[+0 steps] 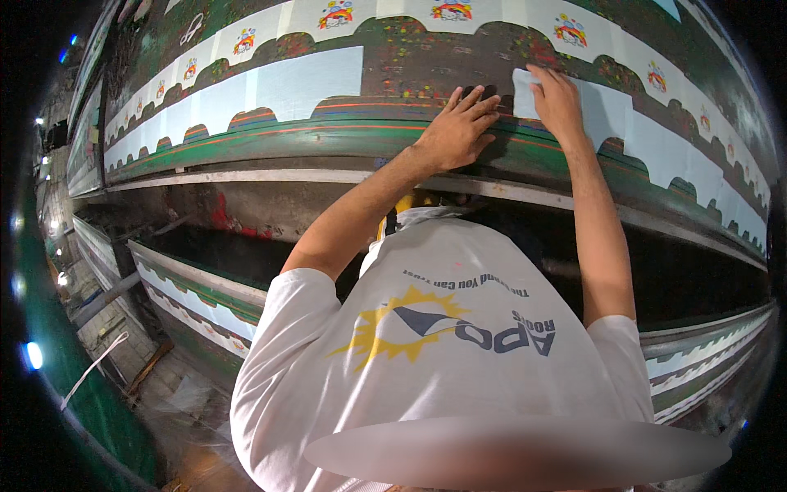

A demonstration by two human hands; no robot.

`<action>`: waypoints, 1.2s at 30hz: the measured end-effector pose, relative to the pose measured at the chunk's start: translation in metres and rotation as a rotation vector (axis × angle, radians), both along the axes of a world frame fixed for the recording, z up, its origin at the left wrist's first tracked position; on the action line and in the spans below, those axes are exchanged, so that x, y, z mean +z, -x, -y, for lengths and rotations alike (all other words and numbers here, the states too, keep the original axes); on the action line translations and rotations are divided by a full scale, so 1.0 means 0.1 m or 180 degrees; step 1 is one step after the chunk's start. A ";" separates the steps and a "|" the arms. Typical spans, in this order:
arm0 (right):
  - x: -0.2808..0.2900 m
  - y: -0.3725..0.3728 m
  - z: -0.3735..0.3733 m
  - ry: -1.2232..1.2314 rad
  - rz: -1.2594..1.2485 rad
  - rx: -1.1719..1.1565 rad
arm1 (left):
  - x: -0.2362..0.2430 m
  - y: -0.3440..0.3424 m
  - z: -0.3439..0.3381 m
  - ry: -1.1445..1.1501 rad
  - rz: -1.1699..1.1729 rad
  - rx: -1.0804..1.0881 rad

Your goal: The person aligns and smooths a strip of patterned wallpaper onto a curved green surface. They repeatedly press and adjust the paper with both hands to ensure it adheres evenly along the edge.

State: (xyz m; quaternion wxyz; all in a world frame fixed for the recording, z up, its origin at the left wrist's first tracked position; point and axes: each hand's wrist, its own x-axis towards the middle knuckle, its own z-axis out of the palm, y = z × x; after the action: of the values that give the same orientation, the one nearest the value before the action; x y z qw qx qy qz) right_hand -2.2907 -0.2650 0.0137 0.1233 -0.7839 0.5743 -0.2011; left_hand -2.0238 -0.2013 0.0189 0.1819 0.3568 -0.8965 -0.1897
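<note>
My left hand (463, 123) lies with fingers spread on the dark, paint-speckled board (402, 74), above its green lower edge. My right hand (556, 102) is to the right, fingers bent over the upper left corner of a pale blue piece (607, 123) with a scalloped lower edge, gripping or pressing it. Another pale piece (303, 86) lies left of my hands along the same row. Above runs a band of white scalloped pieces (496, 25) with small rainbow-coloured pictures.
Below the board are a pale rail (311, 175) and a dark gap. Similar tiers with pale pieces (197, 299) sit lower left and lower right. At the far left are green sheeting (65, 385), a white cord (96, 365), a pipe (106, 299) and lights.
</note>
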 end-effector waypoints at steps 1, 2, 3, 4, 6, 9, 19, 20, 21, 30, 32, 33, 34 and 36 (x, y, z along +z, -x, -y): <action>0.01 0.02 0.06 0.0041 0.0045 -0.0085 | 0.03 0.09 -0.01 -0.0068 -0.0057 -0.0029; 0.00 0.04 0.13 0.0011 0.0019 -0.0091 | 0.06 0.16 -0.01 -0.0103 -0.0137 -0.0059; 0.00 0.06 0.21 0.0004 -0.0007 -0.0077 | 0.08 0.23 -0.02 -0.0169 -0.0214 -0.0050; -0.01 0.10 0.26 -0.0065 -0.0077 -0.0092 | 0.10 0.30 -0.03 -0.0199 -0.0318 -0.0040; -0.03 0.17 0.34 0.0052 -0.0091 0.0144 | 0.10 0.41 -0.03 -0.0442 -0.0661 0.0130; -0.01 0.19 0.42 -0.0109 0.0088 0.0424 | 0.06 0.47 -0.03 -0.0840 -0.1121 0.0639; 0.26 -0.35 0.31 -0.1485 0.2023 0.1222 | 0.34 0.08 0.28 -0.1985 -0.1067 0.1238; 0.28 -0.36 0.31 -0.1369 0.1907 0.1230 | 0.38 0.00 0.29 -0.1830 -0.1120 0.1268; 0.30 -0.37 0.31 -0.1250 0.1816 0.1225 | 0.42 -0.10 0.31 -0.1678 -0.1172 0.1288; 0.35 -0.23 0.20 -0.1970 0.0520 0.0681 | 0.49 -1.43 0.40 -0.0854 -0.1298 0.1644; 0.32 -0.27 0.18 -0.1827 0.0674 0.0637 | 0.47 -1.71 0.45 -0.0817 -0.1008 0.1956; 0.29 -0.31 0.18 -0.1756 0.0795 0.0562 | 0.44 -1.83 0.48 -0.0836 -0.0917 0.2004; 0.26 -0.37 0.17 -0.1676 0.0962 0.0511 | 0.40 -1.93 0.52 -0.0861 -0.0825 0.2055; 0.21 -0.46 0.17 -0.1733 0.1248 0.0368 | 0.30 -2.07 0.58 -0.0841 -0.0735 0.2067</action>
State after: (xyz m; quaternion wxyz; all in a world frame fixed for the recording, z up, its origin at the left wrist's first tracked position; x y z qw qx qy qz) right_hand -2.2446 -0.2817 0.0347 0.4474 -0.6999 0.5269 -0.1800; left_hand -1.8164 -0.2594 0.0484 0.2849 0.6194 -0.6779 -0.2751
